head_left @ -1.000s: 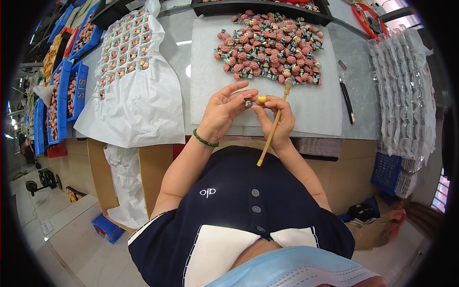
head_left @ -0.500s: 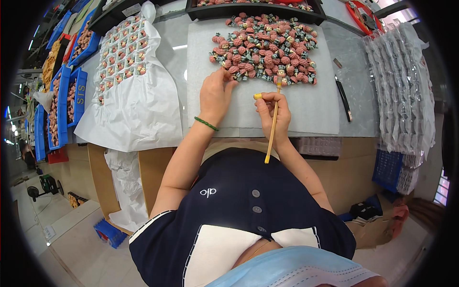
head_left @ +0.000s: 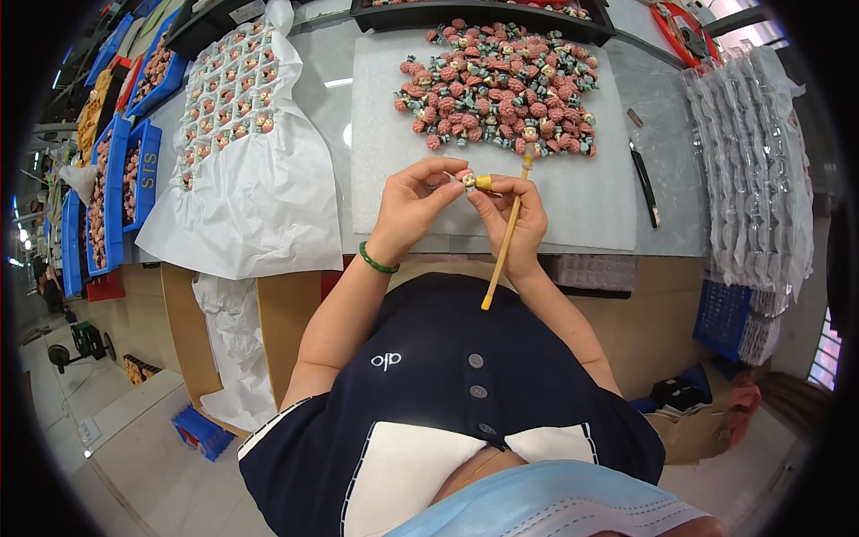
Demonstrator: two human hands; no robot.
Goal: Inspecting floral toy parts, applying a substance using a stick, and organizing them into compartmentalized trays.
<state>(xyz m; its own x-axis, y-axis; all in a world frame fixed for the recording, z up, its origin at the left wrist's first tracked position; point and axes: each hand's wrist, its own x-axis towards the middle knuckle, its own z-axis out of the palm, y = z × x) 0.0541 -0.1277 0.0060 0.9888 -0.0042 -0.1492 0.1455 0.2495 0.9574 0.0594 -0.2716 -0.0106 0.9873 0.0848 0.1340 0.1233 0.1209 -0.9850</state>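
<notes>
Between thumb and fingers, my left hand [head_left: 413, 204] pinches a small figurine [head_left: 467, 179] with a pink head. My right hand [head_left: 517, 215] is closed round a thin wooden stick [head_left: 503, 251], which slants from near the pile down toward my shirt. A yellow cap [head_left: 483, 182] covers one of its fingertips and meets the figurine. Beyond both hands lies a heap of similar pink and grey figurines [head_left: 501, 89] on a white foam sheet [head_left: 591, 206].
Left of the foam, a white paper-lined tray [head_left: 228, 107] holds rows of figurines. Blue bins [head_left: 109, 197] of pink pieces stand farther left. A black pen-like tool [head_left: 644, 183] lies at the right, near stacked clear plastic trays [head_left: 752, 161]. A black tray [head_left: 483, 16] borders the back.
My left hand has moved from the near edge of the heap toward my right hand, now with a figurine in its fingers. The stick's lower end has shifted slightly left.
</notes>
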